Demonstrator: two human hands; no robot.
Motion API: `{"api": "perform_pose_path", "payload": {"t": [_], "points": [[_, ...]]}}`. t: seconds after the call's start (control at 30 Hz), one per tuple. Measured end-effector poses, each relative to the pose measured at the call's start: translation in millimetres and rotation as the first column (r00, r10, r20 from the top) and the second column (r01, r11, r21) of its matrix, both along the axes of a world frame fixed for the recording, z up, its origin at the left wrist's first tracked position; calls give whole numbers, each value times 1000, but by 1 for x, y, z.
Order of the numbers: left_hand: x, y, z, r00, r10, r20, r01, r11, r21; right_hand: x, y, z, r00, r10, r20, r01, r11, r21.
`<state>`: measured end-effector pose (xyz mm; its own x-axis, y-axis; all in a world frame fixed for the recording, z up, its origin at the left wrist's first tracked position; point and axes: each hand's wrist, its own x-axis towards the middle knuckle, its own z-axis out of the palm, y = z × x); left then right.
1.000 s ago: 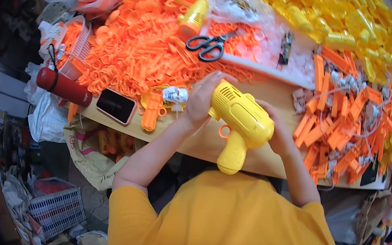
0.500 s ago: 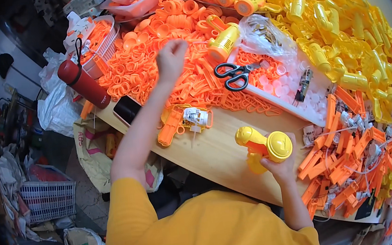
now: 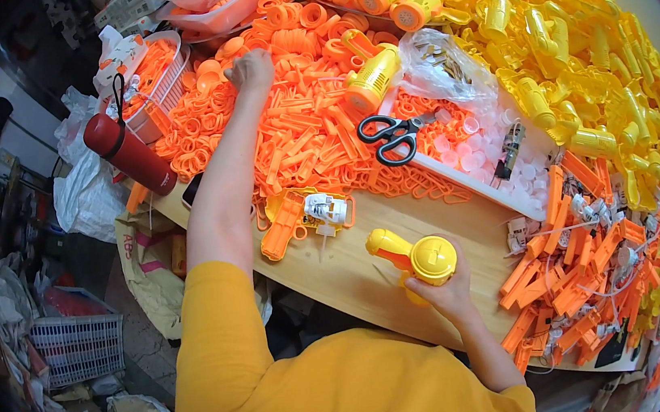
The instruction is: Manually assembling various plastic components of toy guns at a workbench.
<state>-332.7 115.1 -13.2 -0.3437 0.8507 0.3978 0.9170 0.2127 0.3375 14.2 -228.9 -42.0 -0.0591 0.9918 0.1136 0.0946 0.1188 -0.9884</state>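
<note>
My right hand (image 3: pixel 451 293) grips a yellow plastic toy housing (image 3: pixel 435 259) with a round capped end and a little orange on it, above the front of the table. My left hand (image 3: pixel 251 70) reaches over the heap of small orange plastic parts (image 3: pixel 297 132), near the orange rings and cups (image 3: pixel 296 40). Its fingers are curled in; whether they hold a part is hidden. On the wood between my arms lies an opened toy half (image 3: pixel 287 225), orange and yellow, with a white mechanism (image 3: pixel 325 210) in it.
Black-handled scissors (image 3: pixel 394 138) rest by a white tray (image 3: pixel 479 189) of translucent caps. Yellow housings (image 3: pixel 548 51) pile up at the right, above orange parts with wires (image 3: pixel 574 276). A red bottle (image 3: pixel 129 154) and a partly covered phone (image 3: pixel 191 191) sit at the left edge.
My left hand has moved farther away and to the left over the orange parts, its forearm now covering most of the phone. The right hand has shifted slightly left with the yellow housing.
</note>
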Motion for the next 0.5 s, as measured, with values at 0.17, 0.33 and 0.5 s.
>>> {"api": "perform_pose_path", "payload": {"t": [0.17,0.33,0.5], "points": [[24,-42,8,722,-351,596,47,885,464,-9,3,-4,991,-6,133,-9,993,114],[110,-174,35,35,-509,860,537,735,413,-17,3,2,979,-63,196,35,989,147],[188,-259,40,94,-567,819,766,567,304,-23,8,-2,984,-39,173,-3,971,238]]}}
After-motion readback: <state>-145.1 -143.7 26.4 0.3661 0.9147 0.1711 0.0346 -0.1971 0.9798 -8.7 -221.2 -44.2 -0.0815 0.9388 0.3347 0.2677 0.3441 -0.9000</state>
